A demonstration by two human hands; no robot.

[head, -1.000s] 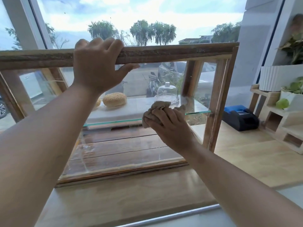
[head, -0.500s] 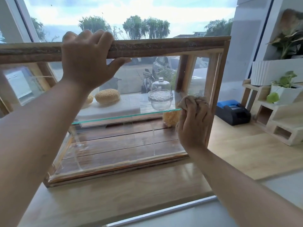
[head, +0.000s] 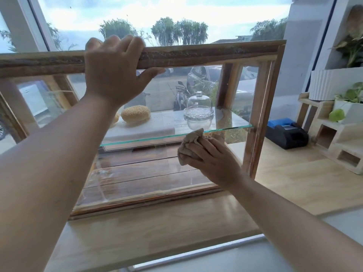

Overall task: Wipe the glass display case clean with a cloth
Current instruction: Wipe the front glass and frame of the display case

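A wood-framed glass display case (head: 196,55) stands on a light wooden counter in front of a window. My left hand (head: 114,71) grips the case's top wooden rail, fingers over the top and thumb underneath. My right hand (head: 212,160) presses a bunched beige cloth (head: 189,141) against the front glass pane, at the level of the inner glass shelf (head: 231,128), right of the middle. Inside on the shelf sit a seeded bun (head: 135,114) and a small glass dome (head: 198,109).
A black and blue device (head: 286,132) sits on the counter (head: 157,228) to the right of the case. Further right stand stepped wooden blocks (head: 337,142) with white plant pots (head: 334,83). A metal rail (head: 196,256) edges the counter's near side.
My right hand with the cloth moved from the middle of the pane to its right edge, then back left and slightly down. My left hand has kept its grip on the top rail.
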